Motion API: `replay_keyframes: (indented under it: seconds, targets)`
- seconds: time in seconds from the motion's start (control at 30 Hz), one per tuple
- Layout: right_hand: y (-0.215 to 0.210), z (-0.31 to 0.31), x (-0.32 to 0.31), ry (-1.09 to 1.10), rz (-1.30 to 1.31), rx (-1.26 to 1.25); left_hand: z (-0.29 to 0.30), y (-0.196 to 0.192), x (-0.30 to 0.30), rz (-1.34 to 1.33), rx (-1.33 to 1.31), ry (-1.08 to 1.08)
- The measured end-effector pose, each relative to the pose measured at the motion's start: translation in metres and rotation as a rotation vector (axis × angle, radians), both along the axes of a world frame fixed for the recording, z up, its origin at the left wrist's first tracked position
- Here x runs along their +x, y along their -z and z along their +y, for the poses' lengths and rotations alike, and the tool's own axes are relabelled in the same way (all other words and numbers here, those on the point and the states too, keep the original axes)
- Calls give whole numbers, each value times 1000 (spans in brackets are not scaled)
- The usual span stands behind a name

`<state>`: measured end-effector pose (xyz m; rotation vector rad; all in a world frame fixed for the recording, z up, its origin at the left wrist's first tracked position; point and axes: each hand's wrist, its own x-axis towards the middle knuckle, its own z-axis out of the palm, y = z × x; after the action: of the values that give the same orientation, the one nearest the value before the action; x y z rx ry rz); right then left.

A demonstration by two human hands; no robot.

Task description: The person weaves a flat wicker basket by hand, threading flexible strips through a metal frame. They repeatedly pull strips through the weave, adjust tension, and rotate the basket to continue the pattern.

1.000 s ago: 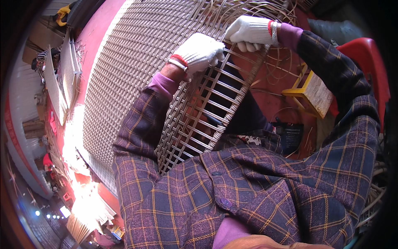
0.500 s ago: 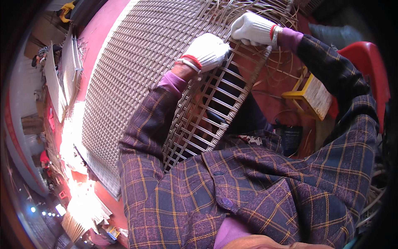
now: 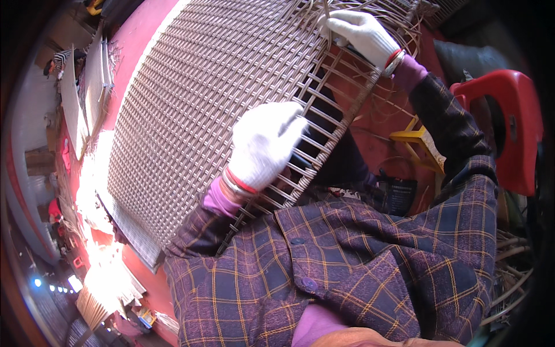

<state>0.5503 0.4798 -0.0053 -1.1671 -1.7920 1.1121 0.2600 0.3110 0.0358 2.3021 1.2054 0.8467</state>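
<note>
A large greyish-brown woven wicker panel [image 3: 191, 75] lies in front of me, its right side still bare crosswise strands along a wrapped edge rod [image 3: 329, 144]. My right hand [image 3: 361, 36], in a white knitted glove, is closed in a pinch on a wicker strand [image 3: 326, 20] at the panel's far right, where the weave meets the open strands. Lower down, my left hand [image 3: 263, 144], also gloved in white, rests over the border between weave and bare strands. Its fingers are stretched to the right and slightly apart; bright light washes out their detail.
Loose wicker ends [image 3: 399, 17] tangle beyond my right hand. To the right stand a red plastic chair [image 3: 514, 127] and a small yellow-framed stool [image 3: 425, 144]. A dark bag [image 3: 400, 194] is near my lap. Other panels [image 3: 78, 104] stand at the far left on the red floor.
My left hand has come down and toward me from beside the right hand, its fingers extending. My right hand has shifted slightly away, pinching the strand. The view has turned a little.
</note>
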Motion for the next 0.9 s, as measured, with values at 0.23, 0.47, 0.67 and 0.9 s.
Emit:
replay_keyframes:
  seconds: [0.23, 0.47, 0.67, 0.9]
  targets:
    - [-17, -29, -32, -43, 213, 77, -59, 10, 31, 292, 76, 207]
    - [-13, 21, -34, -151, 677, -451, -62, 34, 29, 192, 139, 118]
    - [-72, 54, 17, -2, 213, 123, -64, 32, 23, 154, 124, 96]
    - [-97, 43, 41, 25, -445, 857, -59, 25, 21, 173, 90, 122]
